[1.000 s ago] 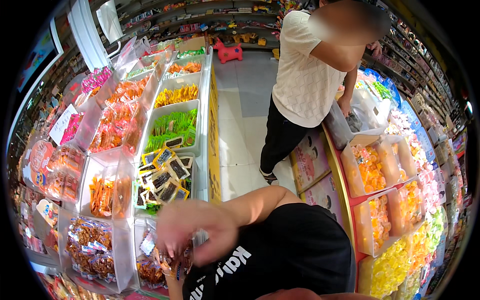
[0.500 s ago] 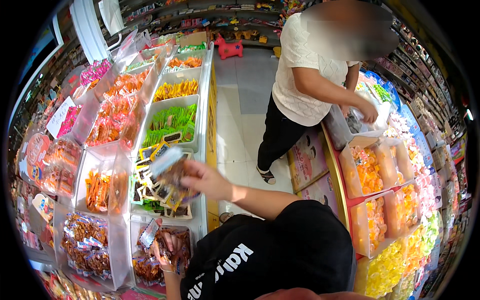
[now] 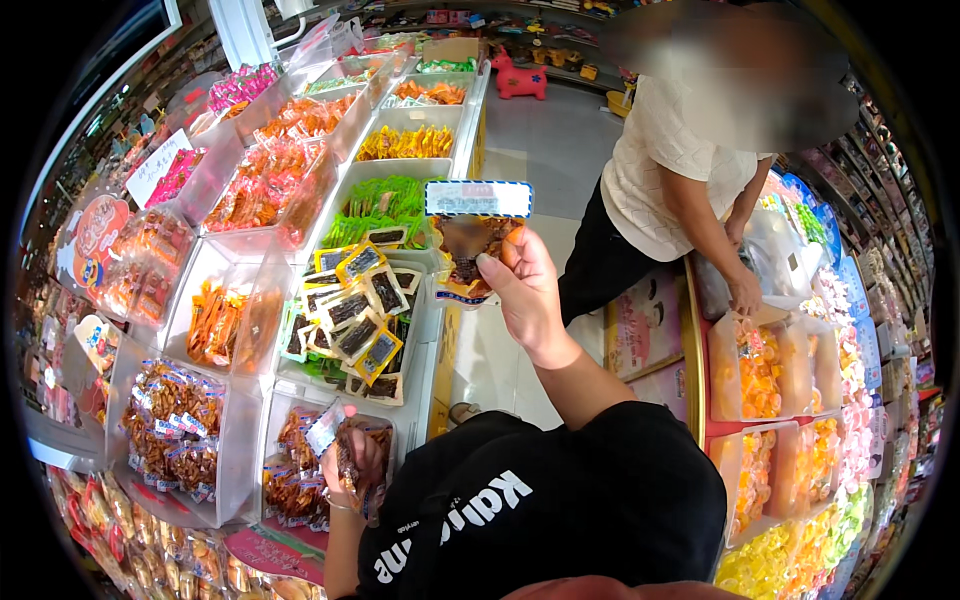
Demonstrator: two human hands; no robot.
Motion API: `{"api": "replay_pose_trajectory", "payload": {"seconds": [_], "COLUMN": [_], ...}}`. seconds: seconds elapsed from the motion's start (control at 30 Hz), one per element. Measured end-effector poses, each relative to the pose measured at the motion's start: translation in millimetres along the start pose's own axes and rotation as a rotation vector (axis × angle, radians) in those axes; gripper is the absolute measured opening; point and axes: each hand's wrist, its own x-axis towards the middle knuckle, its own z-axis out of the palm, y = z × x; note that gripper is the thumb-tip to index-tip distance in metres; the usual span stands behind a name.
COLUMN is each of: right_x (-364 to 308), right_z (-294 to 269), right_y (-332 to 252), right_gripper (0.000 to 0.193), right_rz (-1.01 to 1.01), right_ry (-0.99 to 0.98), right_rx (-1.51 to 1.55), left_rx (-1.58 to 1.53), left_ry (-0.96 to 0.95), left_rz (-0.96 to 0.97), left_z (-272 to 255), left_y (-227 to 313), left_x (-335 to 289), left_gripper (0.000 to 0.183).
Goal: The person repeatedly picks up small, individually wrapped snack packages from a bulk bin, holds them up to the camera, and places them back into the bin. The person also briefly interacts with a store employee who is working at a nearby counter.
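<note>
My right hand [image 3: 522, 292] is raised in front of me, shut on a clear snack packet [image 3: 468, 245] with brown pieces and a white, blue-edged header card. It is held over the near edge of the bin of dark yellow-framed packets [image 3: 352, 312]. Low down, my left hand [image 3: 352, 470] grips a small bunch of clear packets of brown snacks [image 3: 340, 440] above the nearest bin [image 3: 290, 490] of similar packets. My black shirt [image 3: 540, 510] fills the bottom middle.
Clear bins of green [image 3: 375, 212], yellow [image 3: 405, 143] and orange [image 3: 215, 325] snacks run along the left. Another person in a white top [image 3: 665, 165] stands at the right, a hand [image 3: 745, 295] at bins of orange sweets [image 3: 760, 370]. A grey floor aisle [image 3: 545, 150] lies between.
My right hand has risen from down beside my left hand to chest height, carrying one packet up and turning it upright. The other person has leaned further over the right-hand bins.
</note>
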Motion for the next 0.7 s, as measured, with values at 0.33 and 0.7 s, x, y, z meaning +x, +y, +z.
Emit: {"api": "replay_pose_trajectory", "payload": {"seconds": [0.33,0.7], "right_x": [13.0,21.5], "right_z": [-27.1,-69.2], "right_y": [6.2,-2.7], "right_gripper": [0.023,0.022], "right_rz": [-0.003,-0.040], "right_ry": [0.182,0.429], "right_rx": [0.048,0.161], "left_rx": [0.007,0.002], "left_ry": [-0.064,0.044], "left_rz": [-0.016,-0.105], "left_z": [-18.2,-12.2], "left_y": [-6.1,-3.7], "left_x": [-4.1,2.8], "left_gripper": [0.037,0.033]}}
